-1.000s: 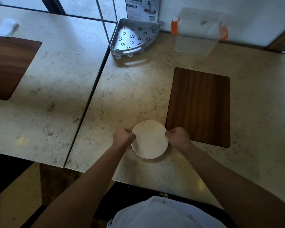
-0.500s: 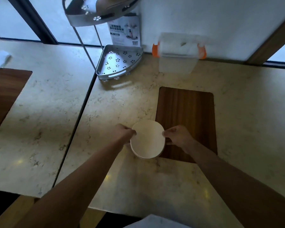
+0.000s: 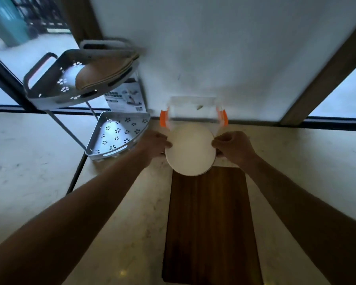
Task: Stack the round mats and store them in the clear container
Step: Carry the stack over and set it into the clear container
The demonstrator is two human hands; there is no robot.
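Note:
A stack of round white mats [image 3: 190, 150] is held up between both hands, just in front of the clear container [image 3: 193, 109]. My left hand [image 3: 155, 144] grips the stack's left edge and my right hand [image 3: 231, 146] grips its right edge. The container stands against the white wall at the back of the counter, with orange clips on both sides. The stack covers the container's lower front. How many mats are in the stack I cannot tell.
A dark wooden inlay [image 3: 212, 223] lies in the marble counter [image 3: 119, 233] below the stack. A grey two-tier corner rack [image 3: 115, 134] stands to the left, its upper shelf [image 3: 70, 87] holding brown pads. A printed box [image 3: 127, 99] leans behind it.
Both hands have carried the stack of mats from near the counter's front edge forward, up to the clear container. The view has tilted up toward the wall.

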